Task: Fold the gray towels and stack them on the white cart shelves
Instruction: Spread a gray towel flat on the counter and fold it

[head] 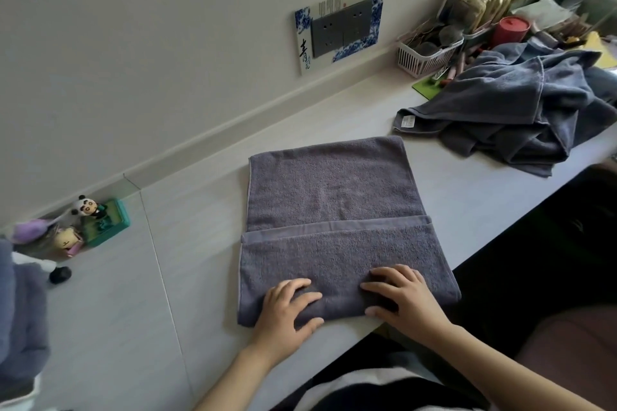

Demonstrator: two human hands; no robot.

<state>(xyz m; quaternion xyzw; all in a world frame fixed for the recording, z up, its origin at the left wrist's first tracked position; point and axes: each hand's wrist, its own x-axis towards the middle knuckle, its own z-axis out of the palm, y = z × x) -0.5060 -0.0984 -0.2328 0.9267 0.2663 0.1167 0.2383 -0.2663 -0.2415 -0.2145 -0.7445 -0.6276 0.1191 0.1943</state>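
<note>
soft, floppy gray towel [334, 197] is pinned on the desk [140, 294] by both hands — left hand [287, 307], right hand [400, 297], fingers spread flat — best gripped at the near corners.

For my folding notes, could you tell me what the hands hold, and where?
Nothing is gripped: left hand and right hand rest on the gray towel's folded near flap.

Two hands — left hand [286, 307] and right hand [399, 298] — lay on one folded gray towel [334, 210]. One crumpled heap of gray towels [521, 103], exact number unclear — plus one white basket [424, 57], one red jar [510, 28], one panda figurine [87, 207].
</note>
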